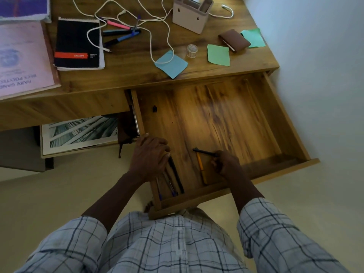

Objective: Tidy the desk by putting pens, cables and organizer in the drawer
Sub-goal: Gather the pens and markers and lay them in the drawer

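The wooden drawer [275, 123] is pulled wide open below the desk edge. My left hand [149, 154] rests on several pens [175, 178] lying along the drawer's near left corner. My right hand [226, 164] grips a black pen [203, 152] just above the drawer floor, beside an orange pen [201, 166] lying there. On the desk top, several coloured pens [122, 33] sit under a tangle of white cable [157, 26]. A beige organizer [192, 13] stands upright at the back.
On the desk lie a black notepad [78, 43], pink papers [21, 60], a brown wallet [234, 40], a clear small jar [192, 50], and blue [171, 65] and green [218, 55] sticky notes. A small dark object [154, 108] sits in the drawer. A white wall is right.
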